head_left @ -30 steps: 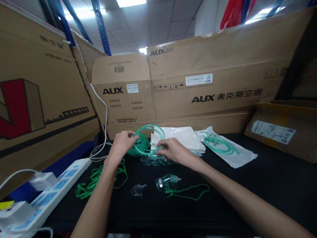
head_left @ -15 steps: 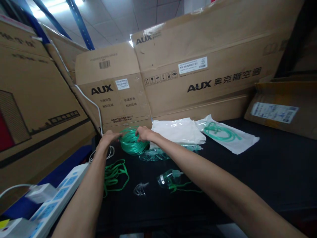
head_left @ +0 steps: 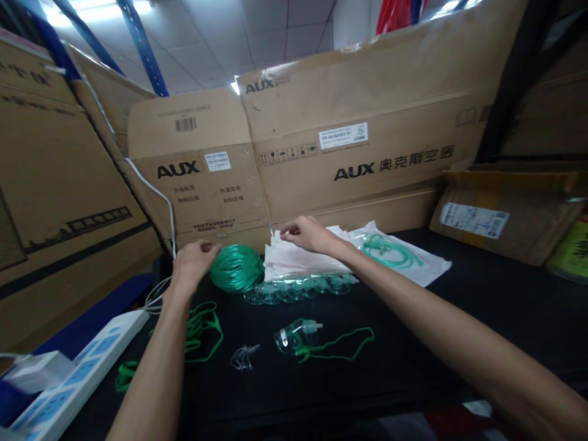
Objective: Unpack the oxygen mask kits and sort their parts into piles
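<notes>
Left hand (head_left: 192, 262): fingers loosely bent, released, nothing visible in them; tips just beside the green tubing coil, contact cannot be told.
Right hand (head_left: 309, 234): fingers curled over the white packets; whether they grasp an edge cannot be told.
Green tubing coil (head_left: 236, 270): rests on the black tabletop (head_left: 390, 392) between the hands; centre of the clock below, 12 pointing away from the wearer.
White packets (head_left: 294, 258): stacked, edges uneven, just beside the coil at 2–3 o'clock.
Row of clear masks (head_left: 301, 288): 4 o'clock, in front of the packets.
Bagged tubing (head_left: 395, 252): 3 o'clock, green loops behind clear film.
Single mask (head_left: 296, 337): 4–5 o'clock, green strap trailing right.
Clear thin pieces (head_left: 243, 357): 6 o'clock.
Green straps (head_left: 202, 331): 7 o'clock, tangled, partly behind the left forearm.
Power strip (head_left: 94, 361): 8 o'clock.
</notes>
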